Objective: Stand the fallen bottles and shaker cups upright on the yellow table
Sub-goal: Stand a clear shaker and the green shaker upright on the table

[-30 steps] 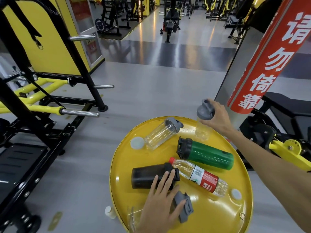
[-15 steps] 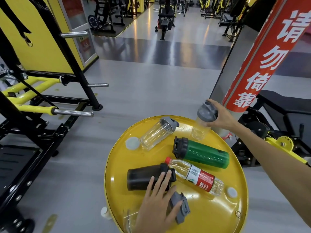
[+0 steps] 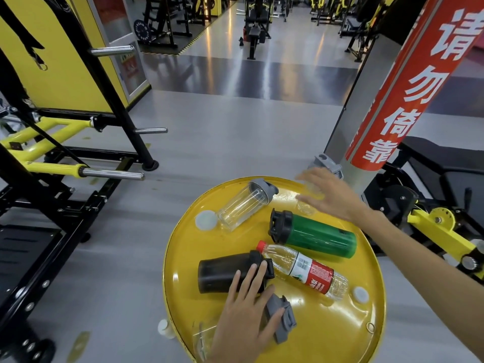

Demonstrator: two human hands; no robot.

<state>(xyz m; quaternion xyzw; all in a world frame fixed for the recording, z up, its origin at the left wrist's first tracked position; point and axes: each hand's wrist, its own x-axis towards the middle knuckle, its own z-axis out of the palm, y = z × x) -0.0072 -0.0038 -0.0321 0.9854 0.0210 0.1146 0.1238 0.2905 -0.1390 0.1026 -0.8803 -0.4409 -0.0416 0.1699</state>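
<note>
On the round yellow table (image 3: 340,334), a clear shaker with a grey lid (image 3: 325,162) stands upright at the back right rim. My right hand (image 3: 334,196) hovers just in front of it, fingers spread and not gripping. Lying on their sides are a second clear shaker (image 3: 243,206), a green shaker with a black lid (image 3: 318,238), a red-labelled water bottle (image 3: 306,271) and a black shaker (image 3: 222,275). My left hand (image 3: 246,315) rests flat, fingers apart, on a fallen clear cup with a grey lid (image 3: 284,319), its fingertips touching the black shaker.
Two loose white caps (image 3: 206,219) (image 3: 361,294) lie on the table. A silver pillar with a red sign (image 3: 392,100) rises just behind the table's right edge. A black-and-yellow weight machine (image 3: 78,171) stands to the left, a black bench (image 3: 445,174) to the right.
My right hand has let go of the clear shaker's grey lid and opened, sliding down in front of the standing shaker. My left hand stays in place.
</note>
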